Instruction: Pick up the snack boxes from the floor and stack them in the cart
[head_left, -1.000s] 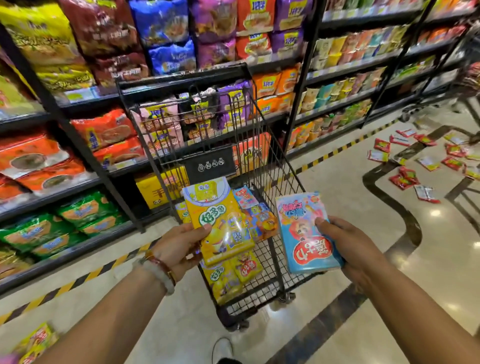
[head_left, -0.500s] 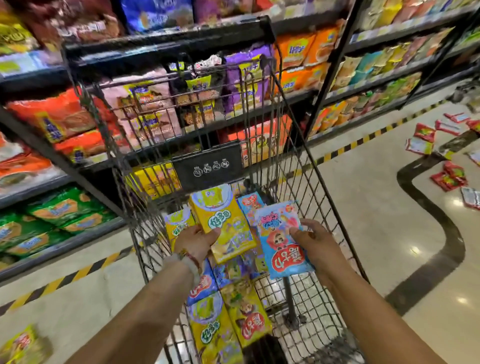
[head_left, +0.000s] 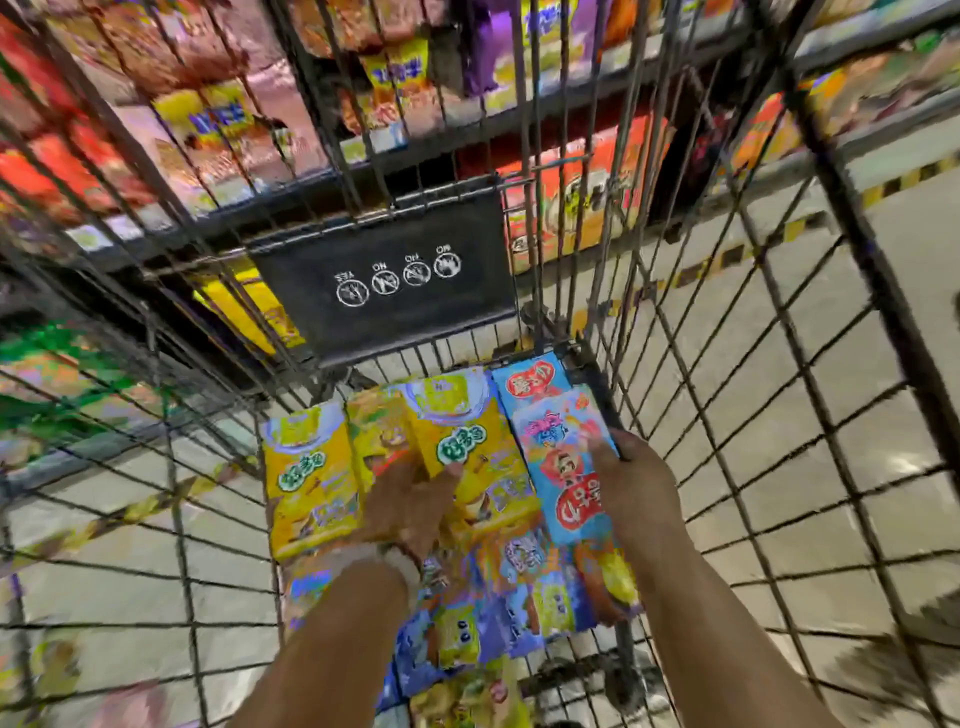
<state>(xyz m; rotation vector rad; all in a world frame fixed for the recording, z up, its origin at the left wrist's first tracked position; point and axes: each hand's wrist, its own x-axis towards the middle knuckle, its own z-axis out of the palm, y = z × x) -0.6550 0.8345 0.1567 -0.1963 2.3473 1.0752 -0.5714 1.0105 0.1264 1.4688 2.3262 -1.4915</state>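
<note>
placing step right now: both hands down in the cart (head_left: 779, 415). my left hand (head_left: 410, 506) fingers hold the yellow box (head_left: 462, 447), my right hand (head_left: 631, 486) grips the blue box (head_left: 558, 462). next i probably let go with both flat on the row.

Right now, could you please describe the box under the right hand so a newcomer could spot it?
Look inside the wire cart, at its far right corner. The right hand holds a light blue box there, the top blue one beside yellow boxes.
</note>
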